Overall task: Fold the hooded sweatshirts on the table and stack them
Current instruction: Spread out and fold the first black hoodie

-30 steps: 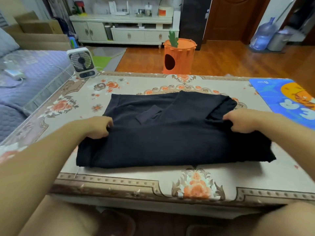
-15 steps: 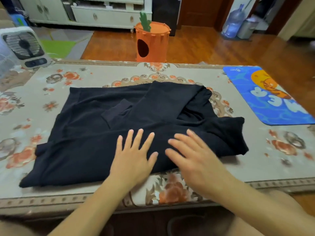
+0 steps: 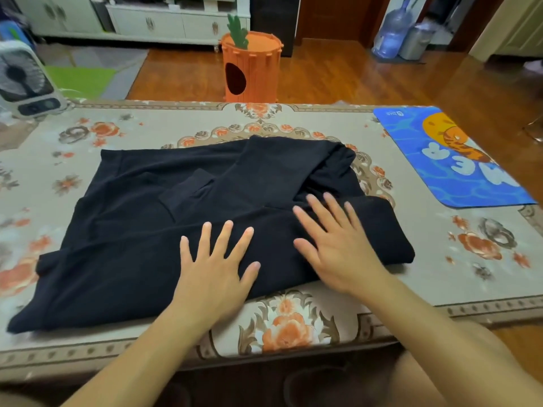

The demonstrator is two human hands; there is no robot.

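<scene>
— Where does the single head view look from?
— From above the near edge of the table (image 3: pixel 440 306), tilted forward and down, close over the cloth.
— How far does it reach?
— Across the tabletop to the wooden floor (image 3: pixel 338 74) and the white cabinet (image 3: pixel 164 22) along the far wall; both forearms enter from the near bottom corners.

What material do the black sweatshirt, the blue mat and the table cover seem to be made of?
Black sweatshirt: soft matte knit, probably cotton fleece; it drapes in folds and shows a ribbed cuff.
Blue mat: thin and flat with a printed cartoon, perhaps fabric-topped rubber; not certain.
Table cover: smooth floral print with a slight sheen, likely vinyl or coated cloth.
</scene>
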